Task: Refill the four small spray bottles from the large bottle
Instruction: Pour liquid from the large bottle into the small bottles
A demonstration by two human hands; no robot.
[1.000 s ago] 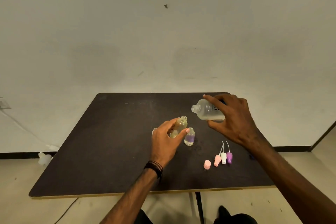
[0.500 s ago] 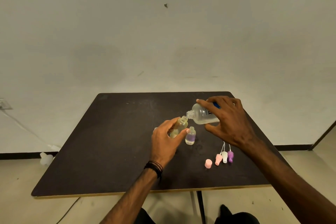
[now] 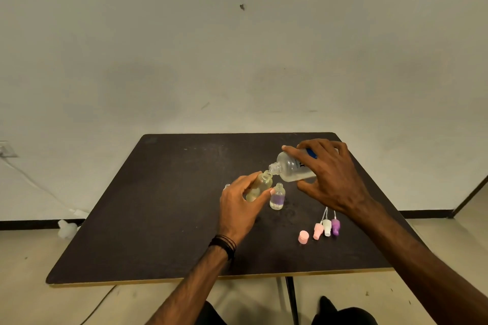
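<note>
A white wall outlet (image 3: 5, 149) is sitting at the far left edge, with a white cable (image 3: 34, 185) running down from it toward a small white object (image 3: 66, 229) lying on the floor just beside the counter's left corner. The dark counter (image 3: 158, 219) is carrying everything else. Left of centre, the left hand (image 3: 239, 208), wearing dark bands (image 3: 224, 244) at the wrist, is gripping a small yellowish bottle (image 3: 260, 185) between thumb and fingers, tilting it so its open neck is leaning up and to the right. Another small clear item (image 3: 227, 187) is peeking out just behind that hand, too hidden to identify. Just right of the hand, a small clear bottle with a purple band (image 3: 277, 196) is standing upright and uncapped on the counter, close beside the thumb tip. Above it, the large clear bottle (image 3: 291, 167) is lying nearly horizontal in the air, its mouth pointing left and meeting the neck of the yellowish bottle. The right hand (image 3: 330, 174) is grasping this large bottle from above, fingers curling over its body. Nearer the front edge, a pink cap (image 3: 303, 236) is resting alone, and just to its right three spray heads are lying side by side with their thin tubes pointing away: a pink spray head (image 3: 318, 230), a white spray head (image 3: 327, 227) and a purple spray head (image 3: 335, 226).
</note>
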